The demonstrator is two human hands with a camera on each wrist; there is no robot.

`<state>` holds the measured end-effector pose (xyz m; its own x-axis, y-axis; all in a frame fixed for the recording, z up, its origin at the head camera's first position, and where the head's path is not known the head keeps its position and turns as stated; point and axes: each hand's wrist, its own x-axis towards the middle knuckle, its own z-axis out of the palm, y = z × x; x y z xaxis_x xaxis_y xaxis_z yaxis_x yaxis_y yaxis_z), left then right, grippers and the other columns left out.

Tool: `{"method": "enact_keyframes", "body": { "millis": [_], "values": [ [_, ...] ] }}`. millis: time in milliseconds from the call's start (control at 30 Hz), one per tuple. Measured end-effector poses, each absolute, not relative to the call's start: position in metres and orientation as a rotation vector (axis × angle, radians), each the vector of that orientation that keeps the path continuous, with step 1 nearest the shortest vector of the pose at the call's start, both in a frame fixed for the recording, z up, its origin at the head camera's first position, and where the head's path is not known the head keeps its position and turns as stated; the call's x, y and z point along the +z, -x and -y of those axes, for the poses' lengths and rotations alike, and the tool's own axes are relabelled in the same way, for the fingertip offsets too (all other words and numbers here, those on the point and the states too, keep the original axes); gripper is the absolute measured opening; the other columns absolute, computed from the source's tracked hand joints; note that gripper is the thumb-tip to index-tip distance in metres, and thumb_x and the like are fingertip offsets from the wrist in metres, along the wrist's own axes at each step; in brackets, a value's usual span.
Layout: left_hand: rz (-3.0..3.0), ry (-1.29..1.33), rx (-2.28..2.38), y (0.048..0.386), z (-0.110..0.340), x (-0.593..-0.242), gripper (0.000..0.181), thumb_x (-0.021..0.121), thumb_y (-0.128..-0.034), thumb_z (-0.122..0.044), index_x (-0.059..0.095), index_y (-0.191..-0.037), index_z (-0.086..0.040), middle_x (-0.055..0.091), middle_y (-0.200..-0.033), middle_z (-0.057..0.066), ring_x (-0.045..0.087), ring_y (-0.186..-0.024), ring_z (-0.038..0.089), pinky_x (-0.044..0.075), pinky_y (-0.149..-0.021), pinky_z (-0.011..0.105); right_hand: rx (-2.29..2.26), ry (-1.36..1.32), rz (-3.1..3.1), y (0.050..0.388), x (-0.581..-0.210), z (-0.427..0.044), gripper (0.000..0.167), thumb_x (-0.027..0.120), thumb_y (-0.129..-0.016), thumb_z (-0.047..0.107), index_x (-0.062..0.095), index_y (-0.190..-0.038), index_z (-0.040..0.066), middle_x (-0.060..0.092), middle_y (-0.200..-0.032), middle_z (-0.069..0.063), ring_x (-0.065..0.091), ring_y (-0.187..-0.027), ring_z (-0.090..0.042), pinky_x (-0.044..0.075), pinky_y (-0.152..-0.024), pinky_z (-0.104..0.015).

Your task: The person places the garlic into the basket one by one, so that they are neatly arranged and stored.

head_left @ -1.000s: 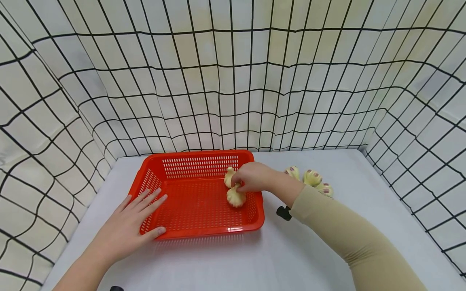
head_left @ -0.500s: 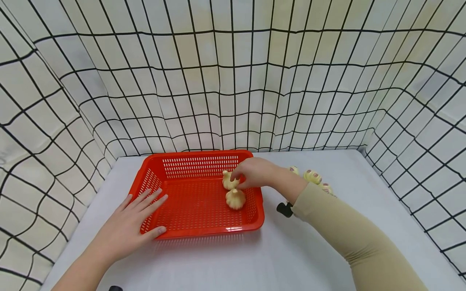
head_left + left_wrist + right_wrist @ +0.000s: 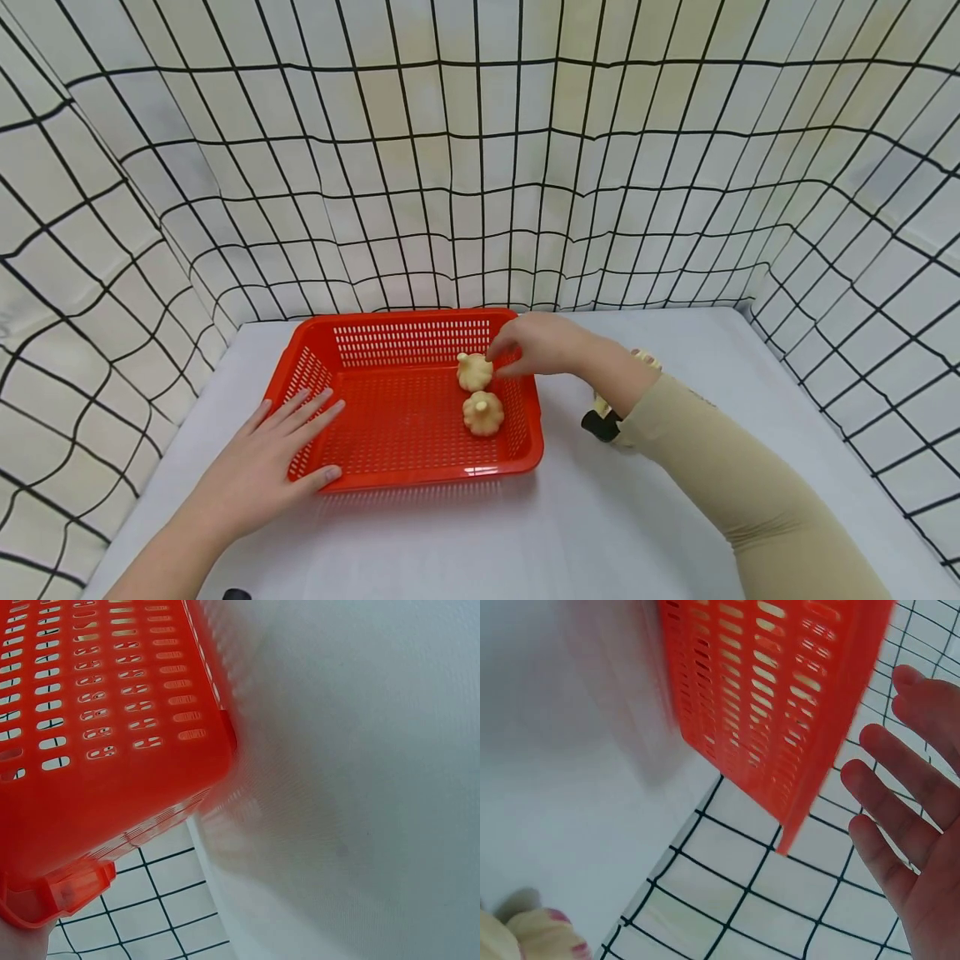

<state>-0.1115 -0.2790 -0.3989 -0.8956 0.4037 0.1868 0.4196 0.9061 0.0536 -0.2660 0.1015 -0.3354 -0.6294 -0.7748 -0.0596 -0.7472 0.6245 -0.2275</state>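
Two garlic bulbs lie at the right end of a red plastic basket [image 3: 405, 482]: a front bulb [image 3: 483, 414] with its stem up and a back bulb [image 3: 474, 372] leaning left. Just right of the back bulb, my right hand [image 3: 543, 343] hovers over the basket's right side, fingers loosely bent and holding nothing. In the right wrist view the right hand [image 3: 922, 802] has its fingers apart beside the basket's outer wall [image 3: 757, 690]. My left hand [image 3: 258, 471] lies spread on the basket's left rim, fingers straight.
More garlic bulbs [image 3: 647, 359] lie on the white table [image 3: 570, 533] right of the basket, partly hidden by the right arm. Purple-marked bulbs [image 3: 547, 935] show in the right wrist view. Black netting [image 3: 480, 192] over white cloth encloses the back and sides.
My right hand has let go of the garlic and moved up and to the right, off the bulbs. The back bulb has settled leaning left. The left hand has stayed put.
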Motion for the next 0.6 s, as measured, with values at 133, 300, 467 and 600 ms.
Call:
{"method": "enact_keyframes", "body": {
  "millis": [133,300,467,600],
  "values": [
    [2.904,0.63,-0.135,0.112,0.279,-0.399,0.079,0.061,-0.0876,-0.064,0.042,-0.152,-0.022,0.038,-0.157,0.007,0.032,-0.143,0.039,-0.005,-0.122,0.045,-0.299,1.195,-2.715,0.262,-0.329,-0.113,0.024,0.073,-0.09,0.032,0.076,-0.112,0.025,0.072,-0.105,0.01,0.061,-0.097,-0.013,0.05,-0.084,-0.028],
    [2.904,0.632,-0.134,0.112,0.279,-0.399,0.079,0.061,-0.0877,-0.064,0.042,-0.152,-0.022,0.038,-0.157,0.007,0.031,-0.143,0.038,-0.005,-0.122,0.045,-0.344,1.106,-2.746,0.258,-0.325,-0.135,0.025,0.075,-0.088,0.034,0.077,-0.112,0.026,0.07,-0.104,0.01,0.058,-0.094,-0.01,0.051,-0.077,-0.028],
    [2.927,0.625,-0.133,0.112,0.279,-0.398,0.08,0.058,-0.0882,-0.066,0.042,-0.153,-0.022,0.036,-0.158,0.007,0.03,-0.144,0.038,-0.006,-0.122,0.046,-0.38,1.041,-2.757,0.255,-0.33,-0.16,0.025,0.078,-0.086,0.034,0.077,-0.11,0.027,0.07,-0.101,0.013,0.059,-0.094,-0.011,0.053,-0.076,-0.027],
    [2.928,0.627,-0.139,0.112,0.278,-0.397,0.08,0.058,-0.0881,-0.066,0.042,-0.152,-0.022,0.037,-0.158,0.007,0.03,-0.144,0.038,-0.002,-0.122,0.049,-0.43,0.95,-2.732,0.248,-0.337,-0.185,0.027,0.078,-0.086,0.034,0.075,-0.112,0.029,0.068,-0.101,0.013,0.061,-0.096,-0.016,0.055,-0.071,-0.028]
  ]
}}
